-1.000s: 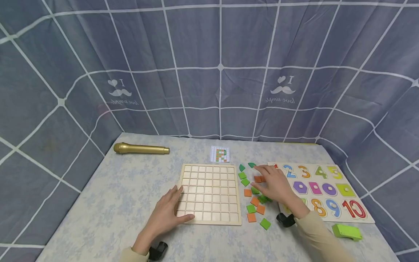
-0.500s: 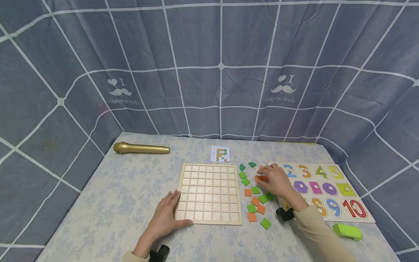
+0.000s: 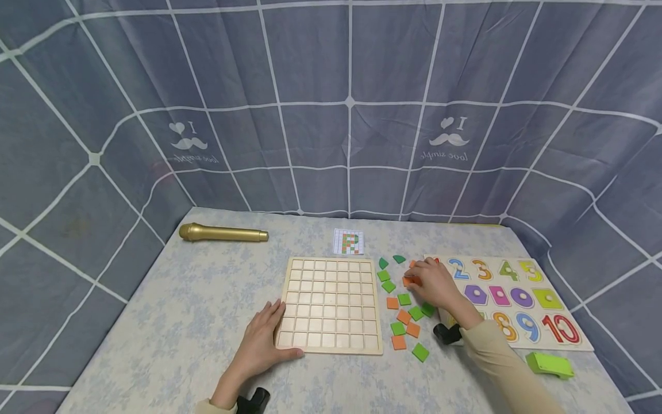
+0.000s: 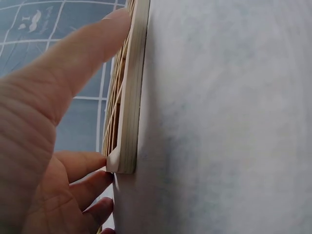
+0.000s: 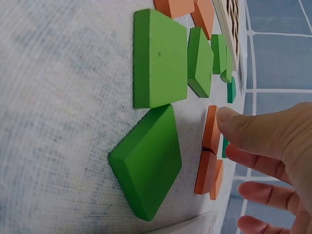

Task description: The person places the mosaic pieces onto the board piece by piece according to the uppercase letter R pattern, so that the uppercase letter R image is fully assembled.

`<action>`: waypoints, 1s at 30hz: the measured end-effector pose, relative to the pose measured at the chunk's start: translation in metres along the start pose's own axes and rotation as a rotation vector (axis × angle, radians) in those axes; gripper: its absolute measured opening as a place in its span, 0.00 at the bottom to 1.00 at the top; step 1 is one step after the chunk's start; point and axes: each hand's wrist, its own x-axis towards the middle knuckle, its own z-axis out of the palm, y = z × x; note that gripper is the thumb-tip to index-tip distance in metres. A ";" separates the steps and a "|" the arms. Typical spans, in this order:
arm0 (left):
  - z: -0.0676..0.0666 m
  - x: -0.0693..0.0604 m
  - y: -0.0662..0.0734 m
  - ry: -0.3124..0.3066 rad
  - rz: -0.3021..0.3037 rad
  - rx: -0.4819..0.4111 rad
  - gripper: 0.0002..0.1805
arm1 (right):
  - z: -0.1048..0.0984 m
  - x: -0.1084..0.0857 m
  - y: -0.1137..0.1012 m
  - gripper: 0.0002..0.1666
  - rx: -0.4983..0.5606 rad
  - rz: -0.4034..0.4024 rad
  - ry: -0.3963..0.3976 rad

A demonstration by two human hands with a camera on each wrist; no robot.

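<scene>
In the head view, my left hand [image 3: 261, 339] rests at the near left corner of a wooden grid board [image 3: 331, 305]. Its thumb [image 4: 87, 53] lies on the board's front edge in the left wrist view, and the fingertips touch the side by the corner. Over on the right, my right hand [image 3: 437, 284] reaches down to the orange tiles. The right wrist view shows its thumb tip touching an orange tile [image 5: 211, 129], beside a second orange tile [image 5: 205, 171]; the other fingers are spread. Green square tiles [image 5: 163, 58] lie nearer the camera.
A pattern card [image 3: 349, 241] lies behind the board. The number puzzle [image 3: 517, 302] is on the right, with a lime green block [image 3: 549, 365] in front of it. A gold microphone [image 3: 223, 233] lies at the back left. Loose tiles [image 3: 398, 328] are scattered between board and puzzle.
My right hand has drawn its fingers in and lowered onto the orange tiles, then stayed there. The left hand has slid slightly nearer along the board's corner.
</scene>
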 end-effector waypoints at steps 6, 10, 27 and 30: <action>0.001 -0.001 -0.002 0.001 0.015 0.016 0.62 | 0.001 0.002 0.000 0.09 -0.017 0.011 -0.040; 0.004 -0.001 -0.005 0.013 0.021 0.005 0.62 | 0.001 0.004 0.000 0.07 -0.003 0.026 -0.062; 0.014 -0.003 -0.013 0.094 0.055 0.036 0.62 | 0.000 0.007 -0.004 0.08 0.316 0.169 -0.128; 0.015 -0.002 -0.015 0.105 0.082 0.047 0.63 | -0.001 0.005 -0.007 0.06 0.369 0.237 -0.113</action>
